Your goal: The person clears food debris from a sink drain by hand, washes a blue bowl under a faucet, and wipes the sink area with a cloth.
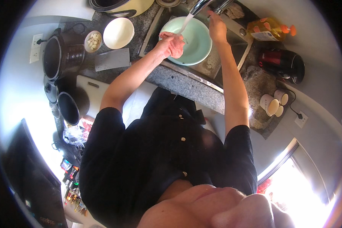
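Water runs from the metal faucet [199, 8] into a pale green basin [198, 42] that sits in the steel sink [211, 66]. My left hand [166, 47] grips a pink cloth [176, 47] over the basin's left edge, beside the stream. At the basin's upper right, my right hand [216, 27] is raised by the faucet's metal lever or fitting [223, 6]; its fingertips are near or on it, and whether they grip it cannot be told. A crumpled beige rag [234, 11] lies behind the sink.
Left of the sink stand a white bowl [118, 33], a small bowl of peeled garlic cloves [93, 42], a cleaver-like metal blade [113, 59] and a dark electric cooker [63, 55]. On the right are a pump bottle of orange liquid [263, 29], a black kettle [282, 65] and several paper cups [269, 104].
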### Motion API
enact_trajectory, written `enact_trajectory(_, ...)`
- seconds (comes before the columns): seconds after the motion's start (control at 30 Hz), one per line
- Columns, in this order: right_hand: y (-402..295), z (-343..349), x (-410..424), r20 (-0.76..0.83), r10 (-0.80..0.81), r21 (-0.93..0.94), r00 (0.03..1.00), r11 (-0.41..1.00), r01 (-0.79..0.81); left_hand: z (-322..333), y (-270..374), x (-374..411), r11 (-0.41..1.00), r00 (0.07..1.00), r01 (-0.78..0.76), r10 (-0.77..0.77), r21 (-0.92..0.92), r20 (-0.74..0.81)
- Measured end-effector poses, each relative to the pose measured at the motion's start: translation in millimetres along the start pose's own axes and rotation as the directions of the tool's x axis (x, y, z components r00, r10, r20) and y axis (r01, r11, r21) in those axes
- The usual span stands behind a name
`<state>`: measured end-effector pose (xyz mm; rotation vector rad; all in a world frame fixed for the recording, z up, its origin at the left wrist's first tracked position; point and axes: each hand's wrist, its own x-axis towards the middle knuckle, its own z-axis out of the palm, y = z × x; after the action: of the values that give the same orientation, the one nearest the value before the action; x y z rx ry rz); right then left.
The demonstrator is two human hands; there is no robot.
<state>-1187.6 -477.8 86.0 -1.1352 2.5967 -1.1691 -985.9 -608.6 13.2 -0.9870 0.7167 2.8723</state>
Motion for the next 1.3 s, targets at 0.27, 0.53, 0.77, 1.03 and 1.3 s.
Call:
enact_trajectory(0.27, -20.3, 89.6, -56.8, 0.34, 0.688, 0.827, 0.641, 0.106, -0.552, -46.0, -22.9, 40.6, 0.995, 0.99, -0.049, 0.061, 0.091, -0.131)
enact_trajectory(0.53, -28.3, 144.5, -45.6, 0.372, 0.382, 0.703, 0.846, 0.478, -0.526, -42.1, -32.3, 71.8, 0.964, 0.962, 0.043, 0.031, 0.262, -0.273)
enact_trajectory(0.77, 149.0, 102.1, -142.1, 0.082, 0.63, 0.0, 0.772, 0.774, -0.633, -73.6, -24.8, 97.3, 0.391, 0.985, -0.013, 0.163, 0.92, -0.055)
enact_trajectory(1.03, 107.8, 84.7, -136.0, 0.461, 0.699, 0.385, 0.547, 0.398, -0.833, -9.0, -99.4, 69.2, 0.313, 0.925, -0.207, -0.247, 0.927, 0.29)
enact_trajectory(1.3, 155.4, 52.3, -81.3, 0.561, 0.583, 0.287, 0.588, 0.529, -0.798, -6.9, 5.5, 33.6, -0.53, 0.939, -0.088, -0.327, 0.844, -0.108)
